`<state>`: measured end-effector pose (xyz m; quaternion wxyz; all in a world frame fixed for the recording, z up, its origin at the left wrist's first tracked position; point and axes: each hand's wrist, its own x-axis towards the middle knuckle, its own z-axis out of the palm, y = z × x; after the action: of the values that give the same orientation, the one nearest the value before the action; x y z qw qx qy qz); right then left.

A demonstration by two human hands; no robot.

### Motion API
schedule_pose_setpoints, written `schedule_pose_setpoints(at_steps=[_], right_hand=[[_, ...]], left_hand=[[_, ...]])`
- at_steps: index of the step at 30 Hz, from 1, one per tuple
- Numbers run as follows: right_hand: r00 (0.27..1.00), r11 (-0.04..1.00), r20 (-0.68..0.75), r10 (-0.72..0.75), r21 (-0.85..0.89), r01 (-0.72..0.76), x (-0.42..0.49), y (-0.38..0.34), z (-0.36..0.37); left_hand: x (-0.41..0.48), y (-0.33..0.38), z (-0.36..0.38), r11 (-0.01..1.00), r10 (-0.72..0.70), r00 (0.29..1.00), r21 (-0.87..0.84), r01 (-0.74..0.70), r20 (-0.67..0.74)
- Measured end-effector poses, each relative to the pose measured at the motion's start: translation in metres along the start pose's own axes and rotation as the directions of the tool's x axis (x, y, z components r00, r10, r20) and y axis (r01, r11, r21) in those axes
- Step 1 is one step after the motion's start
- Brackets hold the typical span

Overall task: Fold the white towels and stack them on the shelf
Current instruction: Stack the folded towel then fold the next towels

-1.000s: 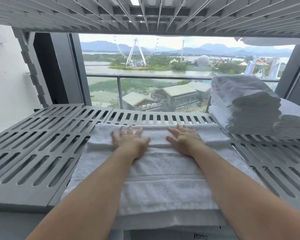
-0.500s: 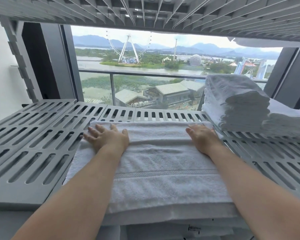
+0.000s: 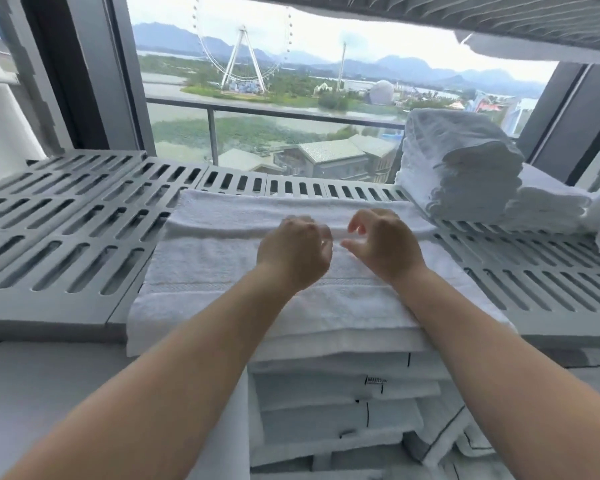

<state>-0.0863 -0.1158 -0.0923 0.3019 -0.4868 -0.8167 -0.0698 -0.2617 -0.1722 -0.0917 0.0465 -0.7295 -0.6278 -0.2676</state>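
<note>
A folded white towel (image 3: 219, 261) lies flat on the grey slatted shelf (image 3: 66, 237), its near edge overhanging the shelf front. My left hand (image 3: 293, 252) and my right hand (image 3: 383, 245) hover close together over the towel's middle. Their fingers are loosely curled and hold nothing. Whether the fingertips touch the cloth is unclear. A stack of folded white towels (image 3: 465, 174) stands at the shelf's back right.
More folded white linen (image 3: 326, 393) is piled below the shelf front. A lower pile of towels (image 3: 551, 206) sits right of the tall stack. An upper shelf (image 3: 534, 26) hangs overhead. A window with a railing is behind.
Both hands left the towel's outer corners and came together at its middle. Their fingers went from flat on the cloth to loosely curled. The view tilted down.
</note>
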Motion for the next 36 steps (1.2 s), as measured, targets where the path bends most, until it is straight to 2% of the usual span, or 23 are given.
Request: schedule_pose_setpoints(at_steps=[4,10,14,16,18,20,21,25,28,32,34,36], right_hand=[[0.999,1.0,0.033,0.0,-0.007,0.001,-0.024,0.0,-0.015],[0.991,0.996,0.124,-0.056,0.08,0.046,-0.069,0.017,-0.042],[0.97,0.987,0.215,-0.116,0.134,0.089,-0.097,0.018,-0.053],[0.975,0.983,0.19,-0.12,0.157,0.091,-0.111,0.016,-0.055],[0.988,0.985,0.1,-0.116,0.143,0.101,-0.123,0.013,-0.056],[0.993,0.983,0.027,-0.114,0.149,0.108,-0.135,0.01,-0.057],[0.992,0.982,0.042,-0.122,0.152,0.115,-0.141,0.01,-0.059],[0.949,0.99,0.28,-0.143,0.05,0.134,-0.157,0.018,-0.066],[0.957,0.993,0.275,-0.097,0.087,0.076,-0.156,0.026,-0.076],[0.966,0.988,0.258,-0.031,0.155,-0.01,-0.153,0.025,-0.086],[0.97,0.993,0.241,0.01,0.108,-0.037,-0.151,0.026,-0.091],[0.979,0.998,0.199,0.045,0.025,-0.051,-0.148,0.025,-0.095]], left_hand=[[-0.033,0.006,0.003,0.997,-0.061,0.996,0.044,0.058,0.06],[-0.067,0.029,-0.011,0.995,-0.047,0.99,0.098,0.034,0.135],[-0.106,0.044,-0.008,0.993,-0.035,0.994,0.112,0.023,0.1],[-0.127,0.048,-0.008,0.975,0.0,0.996,0.223,-0.021,0.093],[-0.143,0.05,-0.007,0.942,0.017,0.994,0.332,-0.054,0.112],[-0.153,0.05,-0.006,0.924,0.01,0.997,0.382,-0.038,0.075],[-0.156,0.051,-0.007,0.926,0.005,1.0,0.378,-0.012,0.02],[-0.164,0.048,-0.014,0.93,0.018,0.988,0.366,0.04,-0.155],[-0.169,0.044,-0.023,0.918,0.024,0.981,0.392,0.054,-0.191],[-0.176,0.033,-0.045,0.888,-0.111,0.974,0.421,0.186,-0.196],[-0.177,0.03,-0.058,0.863,-0.214,0.956,0.419,0.282,-0.201],[-0.177,0.028,-0.065,0.847,-0.246,0.944,0.425,0.32,-0.22]])
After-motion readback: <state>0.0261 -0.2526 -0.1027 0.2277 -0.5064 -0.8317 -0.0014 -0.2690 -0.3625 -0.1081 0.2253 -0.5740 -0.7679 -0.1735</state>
